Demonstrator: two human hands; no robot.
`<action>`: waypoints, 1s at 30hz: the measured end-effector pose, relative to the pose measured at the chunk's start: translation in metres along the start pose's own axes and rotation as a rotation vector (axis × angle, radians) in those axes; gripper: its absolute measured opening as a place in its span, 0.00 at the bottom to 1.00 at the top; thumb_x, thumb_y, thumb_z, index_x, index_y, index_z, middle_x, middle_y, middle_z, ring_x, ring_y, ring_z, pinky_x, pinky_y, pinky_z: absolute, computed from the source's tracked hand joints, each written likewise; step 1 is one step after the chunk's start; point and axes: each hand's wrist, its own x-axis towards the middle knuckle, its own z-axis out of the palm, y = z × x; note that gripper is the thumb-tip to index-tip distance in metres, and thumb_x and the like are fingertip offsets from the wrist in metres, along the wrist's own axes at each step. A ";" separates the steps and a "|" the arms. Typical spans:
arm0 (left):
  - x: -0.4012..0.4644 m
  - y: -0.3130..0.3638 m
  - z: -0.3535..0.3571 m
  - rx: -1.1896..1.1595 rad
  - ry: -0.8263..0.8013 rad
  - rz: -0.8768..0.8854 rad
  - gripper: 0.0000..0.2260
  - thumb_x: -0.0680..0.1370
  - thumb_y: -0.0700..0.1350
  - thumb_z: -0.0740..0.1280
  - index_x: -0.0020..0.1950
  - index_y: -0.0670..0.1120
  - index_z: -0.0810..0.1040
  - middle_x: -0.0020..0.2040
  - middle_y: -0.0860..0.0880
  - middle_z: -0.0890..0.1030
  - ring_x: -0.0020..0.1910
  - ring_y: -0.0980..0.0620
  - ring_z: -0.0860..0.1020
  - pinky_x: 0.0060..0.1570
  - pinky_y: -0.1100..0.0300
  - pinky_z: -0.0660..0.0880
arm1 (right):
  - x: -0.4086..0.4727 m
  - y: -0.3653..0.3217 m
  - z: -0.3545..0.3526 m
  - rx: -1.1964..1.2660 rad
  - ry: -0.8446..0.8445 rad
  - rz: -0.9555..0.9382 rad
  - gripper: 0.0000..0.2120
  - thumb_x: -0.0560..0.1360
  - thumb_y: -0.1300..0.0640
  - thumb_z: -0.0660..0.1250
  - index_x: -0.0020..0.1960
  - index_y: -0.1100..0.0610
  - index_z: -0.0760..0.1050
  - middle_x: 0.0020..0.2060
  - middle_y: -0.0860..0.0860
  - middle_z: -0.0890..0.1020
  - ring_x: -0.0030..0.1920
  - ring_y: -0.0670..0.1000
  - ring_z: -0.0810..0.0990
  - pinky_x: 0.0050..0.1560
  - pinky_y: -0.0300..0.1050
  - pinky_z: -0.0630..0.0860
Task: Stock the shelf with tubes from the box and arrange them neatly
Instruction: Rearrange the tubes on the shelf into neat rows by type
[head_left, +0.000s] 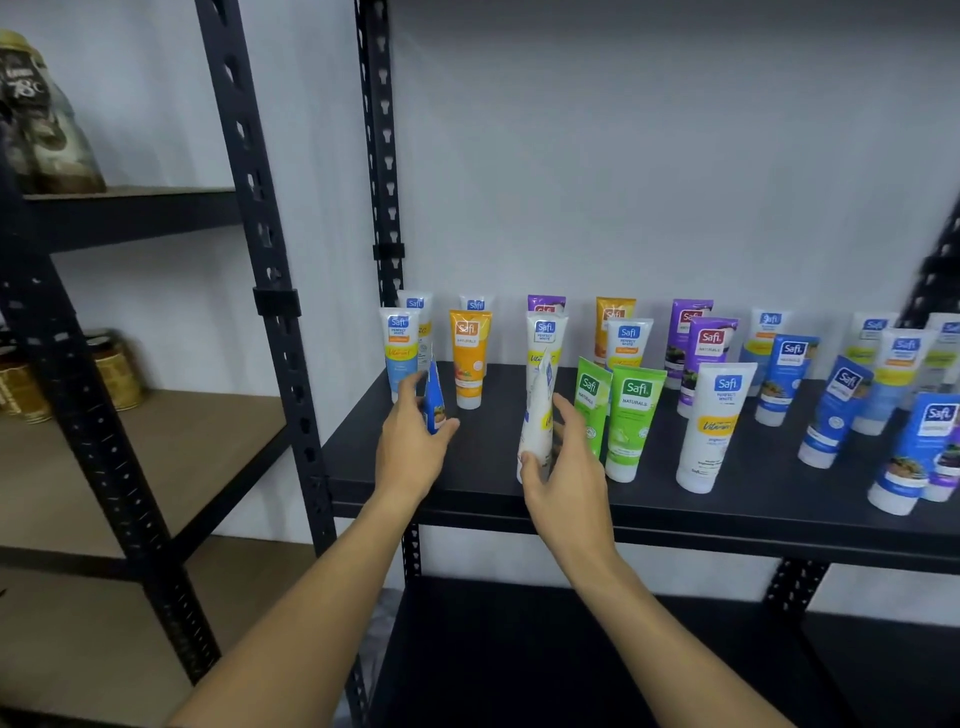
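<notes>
My left hand (413, 447) holds a blue tube (434, 400) between thumb and fingers, seen edge-on, near the left end of the black shelf (483, 499). My right hand (566, 467) grips a white tube (537, 426) upright, cap down, near the shelf's front. Behind them stand a white tube (400, 353), an orange tube (469, 358) and another white tube (545, 332). Two green tubes (631, 426) stand just right of my right hand. The box is not in view.
Several more tubes, white, purple, orange and blue, stand across the shelf to the right (779, 384). A black upright post (382, 156) borders the shelf's left end. A neighbouring rack at left holds jars (111, 369) and bags (47, 124). A lower shelf (519, 649) lies below.
</notes>
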 end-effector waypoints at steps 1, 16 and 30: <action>0.001 -0.001 0.000 0.001 -0.003 0.005 0.30 0.77 0.42 0.71 0.74 0.53 0.61 0.64 0.47 0.76 0.58 0.52 0.78 0.53 0.55 0.77 | 0.001 0.001 0.000 0.000 -0.001 -0.003 0.34 0.77 0.60 0.68 0.76 0.43 0.56 0.70 0.47 0.73 0.65 0.47 0.76 0.58 0.50 0.80; 0.005 -0.017 -0.003 -0.130 0.001 -0.030 0.32 0.77 0.34 0.68 0.74 0.53 0.56 0.66 0.49 0.73 0.61 0.51 0.77 0.44 0.70 0.76 | -0.008 0.015 0.006 -0.005 -0.002 0.009 0.35 0.77 0.59 0.69 0.74 0.40 0.55 0.67 0.45 0.76 0.61 0.46 0.79 0.57 0.51 0.81; -0.009 -0.012 0.017 0.242 0.241 -0.016 0.35 0.75 0.46 0.72 0.74 0.55 0.53 0.64 0.49 0.77 0.58 0.48 0.80 0.46 0.50 0.80 | -0.008 0.013 0.016 -0.139 0.088 -0.013 0.33 0.75 0.52 0.73 0.72 0.40 0.56 0.62 0.42 0.77 0.55 0.43 0.80 0.50 0.49 0.82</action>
